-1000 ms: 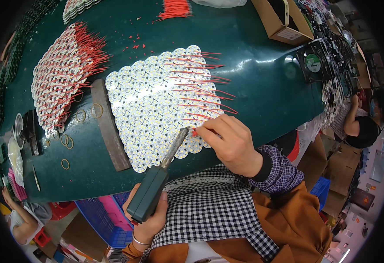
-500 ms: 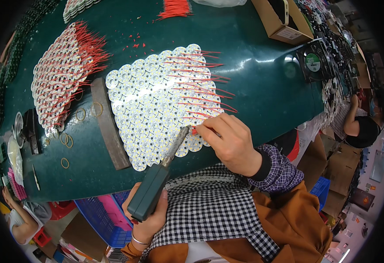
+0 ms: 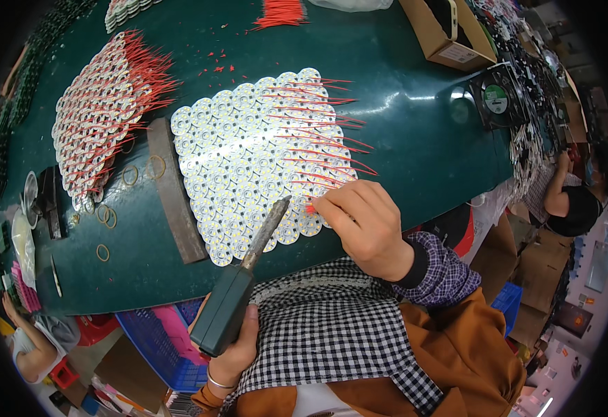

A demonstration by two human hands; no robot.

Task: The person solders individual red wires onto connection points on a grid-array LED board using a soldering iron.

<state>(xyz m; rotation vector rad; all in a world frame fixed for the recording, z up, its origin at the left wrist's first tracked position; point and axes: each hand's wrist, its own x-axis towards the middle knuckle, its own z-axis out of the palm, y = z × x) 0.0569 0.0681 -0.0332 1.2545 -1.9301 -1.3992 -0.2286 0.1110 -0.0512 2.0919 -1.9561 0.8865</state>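
We clasped the green-handled metal soldering iron in our left fingers, apparently for aim, and pinched thin red wires in our right fingers

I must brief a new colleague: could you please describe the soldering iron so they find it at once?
On the green table, find the white panel of round discs. Over its near edge reaches the soldering iron in the left hand. Unlike the grey bar beside the panel, it has a thick dark green handle.
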